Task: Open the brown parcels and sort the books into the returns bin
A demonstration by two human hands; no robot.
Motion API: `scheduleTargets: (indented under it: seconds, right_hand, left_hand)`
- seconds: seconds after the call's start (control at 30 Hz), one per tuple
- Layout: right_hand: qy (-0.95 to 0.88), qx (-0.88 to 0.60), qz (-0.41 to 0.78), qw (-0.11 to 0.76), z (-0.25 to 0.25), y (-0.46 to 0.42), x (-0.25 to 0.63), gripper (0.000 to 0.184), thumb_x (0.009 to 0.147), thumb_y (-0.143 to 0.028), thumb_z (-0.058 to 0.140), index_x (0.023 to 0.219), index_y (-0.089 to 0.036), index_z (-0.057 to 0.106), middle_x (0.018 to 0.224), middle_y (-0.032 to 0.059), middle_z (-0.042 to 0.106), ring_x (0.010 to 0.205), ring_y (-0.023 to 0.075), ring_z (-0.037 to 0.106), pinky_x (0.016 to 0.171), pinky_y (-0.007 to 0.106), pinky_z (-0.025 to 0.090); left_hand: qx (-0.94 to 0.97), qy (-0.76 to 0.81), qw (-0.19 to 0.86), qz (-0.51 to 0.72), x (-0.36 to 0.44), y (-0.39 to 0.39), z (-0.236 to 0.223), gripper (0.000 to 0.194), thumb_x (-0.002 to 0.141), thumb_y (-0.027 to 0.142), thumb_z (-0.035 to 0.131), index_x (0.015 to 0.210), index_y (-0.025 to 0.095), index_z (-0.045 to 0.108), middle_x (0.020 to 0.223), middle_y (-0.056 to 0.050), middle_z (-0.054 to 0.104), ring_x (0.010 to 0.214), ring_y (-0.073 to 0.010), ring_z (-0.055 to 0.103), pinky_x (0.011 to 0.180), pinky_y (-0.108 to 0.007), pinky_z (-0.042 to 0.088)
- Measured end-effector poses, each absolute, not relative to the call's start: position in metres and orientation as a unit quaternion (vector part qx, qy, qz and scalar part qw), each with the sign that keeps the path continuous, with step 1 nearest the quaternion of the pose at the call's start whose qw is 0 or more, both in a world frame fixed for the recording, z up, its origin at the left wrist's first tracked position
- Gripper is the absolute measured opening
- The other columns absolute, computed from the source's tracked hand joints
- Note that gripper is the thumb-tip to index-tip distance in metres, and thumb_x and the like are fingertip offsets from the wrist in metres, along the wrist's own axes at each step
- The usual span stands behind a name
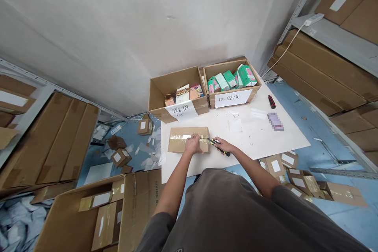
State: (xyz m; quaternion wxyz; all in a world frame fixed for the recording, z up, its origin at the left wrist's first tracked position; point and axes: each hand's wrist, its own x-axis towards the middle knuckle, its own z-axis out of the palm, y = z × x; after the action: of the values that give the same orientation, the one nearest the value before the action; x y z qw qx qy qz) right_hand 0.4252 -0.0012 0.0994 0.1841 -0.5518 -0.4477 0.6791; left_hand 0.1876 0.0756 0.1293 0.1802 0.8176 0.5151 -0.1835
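A sealed cardboard box (175, 145) with clear tape along its top lies on the white table (251, 141). My left hand (193, 144) presses down on the box's top and steadies it, thumb out to the right. Wrapped round a black and yellow utility knife (226, 153), my right hand (222, 145) is just off the box's right end. The knife's tip meets the taped edge there; how deep it sits I cannot make out.
Behind stand two open cartons with handwritten paper signs: one (156, 104) with mixed small boxes, another (230, 65) with green boxes. A red-black cutter (271, 102) lies at right. A big carton (138, 208), shelves (354, 39) and floor parcels (298, 181) surround the table.
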Motion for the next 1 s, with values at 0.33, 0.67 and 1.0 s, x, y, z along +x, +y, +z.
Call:
scheduleTargets:
  seconds: [0.33,0.67,1.0]
  right_hand:
    - [-0.436,-0.523,0.7,0.216,0.085,0.001,0.422,0.043,0.097,-0.041,0.052,0.137,-0.026,0.042,0.056,-0.0134,0.049,0.036,0.0105,0.044,0.043,0.019,0.043]
    - [-0.441,-0.525,0.698,0.207,0.081,0.002,0.418,0.044,0.096,-0.047,0.055,0.133,-0.027,0.043,0.056,-0.0139,0.049,0.037,0.0097,0.045,0.044,0.018,0.043]
    - [-0.512,-0.529,0.642,0.213,0.069,0.012,0.422,0.045,0.098,-0.042,0.053,0.14,-0.028,0.047,0.065,-0.0075,0.06,0.041,0.0124,0.053,0.048,0.023,0.046]
  left_hand:
    - [0.821,0.508,0.171,-0.198,0.192,0.08,0.13,0.104,0.042,0.048,0.098,0.13,0.026,0.048,0.156,-0.016,0.047,0.143,-0.0344,0.047,0.111,-0.04,0.04]
    - [0.819,0.516,0.169,-0.186,0.188,0.081,0.129,0.106,0.038,0.048,0.101,0.128,0.025,0.049,0.15,-0.018,0.052,0.136,-0.0401,0.055,0.107,-0.041,0.044]
    - [0.825,0.512,0.17,-0.171,0.185,0.081,0.12,0.098,0.038,0.045,0.1,0.121,0.026,0.052,0.147,-0.015,0.054,0.135,-0.0375,0.056,0.106,-0.04,0.045]
